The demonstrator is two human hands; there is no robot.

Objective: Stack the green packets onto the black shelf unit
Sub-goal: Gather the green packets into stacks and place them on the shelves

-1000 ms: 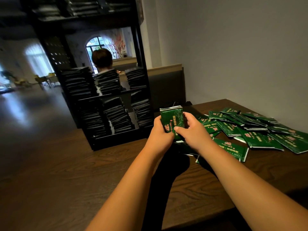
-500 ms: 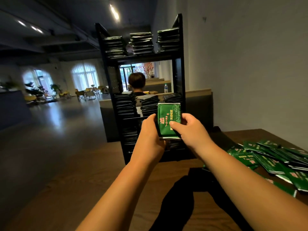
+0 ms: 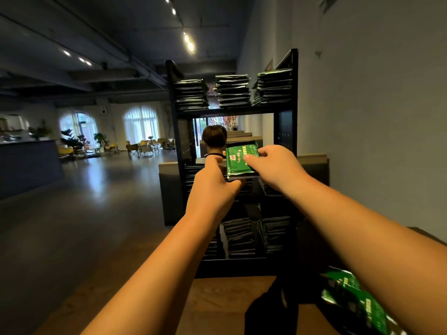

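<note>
The left hand [image 3: 212, 187] and right hand [image 3: 274, 166] are gripping a bundle of packets [image 3: 239, 160] between them at twelve o'clock, before the middle tier of the shelf [image 3: 287, 131]. Setting it down level, edges squared, looks wisest.

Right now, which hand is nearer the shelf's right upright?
Right. The right hand sits just left of the right upright; the left hand grips the far edge of the packet bundle, farther left.
</note>
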